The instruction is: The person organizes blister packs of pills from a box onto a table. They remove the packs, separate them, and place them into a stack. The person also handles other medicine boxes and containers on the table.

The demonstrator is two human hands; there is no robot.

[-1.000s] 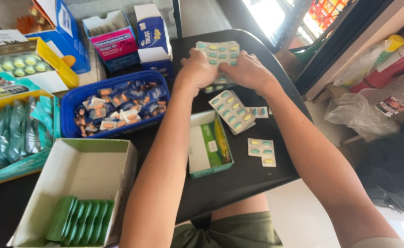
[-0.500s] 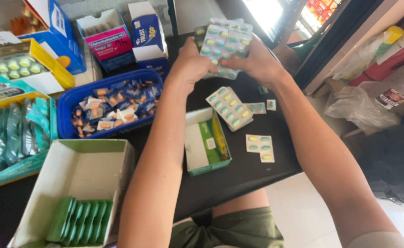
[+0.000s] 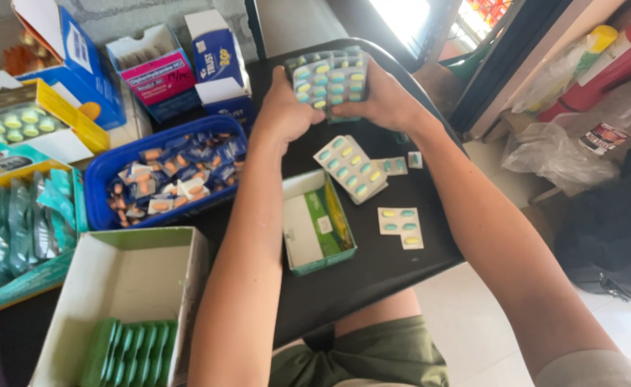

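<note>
blister packs point(image 3: 327, 79) between left hand point(image 3: 284, 111), right hand point(image 3: 383, 102)

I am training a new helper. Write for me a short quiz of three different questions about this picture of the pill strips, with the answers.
1. True or false: both hands hold one stack of blister strips.
2. What lies in the blue basket? A. small sachets B. bottles C. spoons
3. Fill in: the small green box between the forearms is ____ (open or closed).

Key:
1. True: left hand and right hand grip it.
2. A
3. open
</note>
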